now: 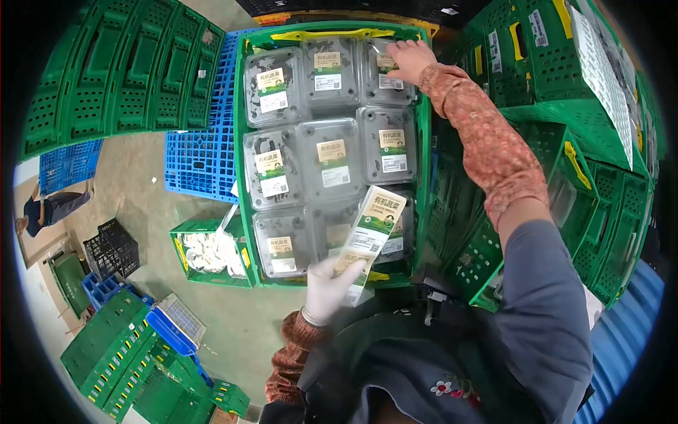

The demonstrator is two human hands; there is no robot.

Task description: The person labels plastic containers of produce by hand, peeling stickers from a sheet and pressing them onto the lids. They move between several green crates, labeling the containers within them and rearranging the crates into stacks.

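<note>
My left hand, in a white glove, grips a strip of printed labels that reaches up over the lower boxes. At the far right corner of a green crate, my bare right hand lies with fingers spread on the label of a clear plastic box. Several such lidded boxes fill the crate in rows, with dark contents showing through some lids. Each box whose lid shows has a beige, green and white label, such as the middle box's label. The strip partly covers the nearest boxes.
Stacked green crates stand at the upper left, with more crates close on the right. A blue pallet lies left of the boxes. Below it sits a small crate of white scraps. Another person is at far left.
</note>
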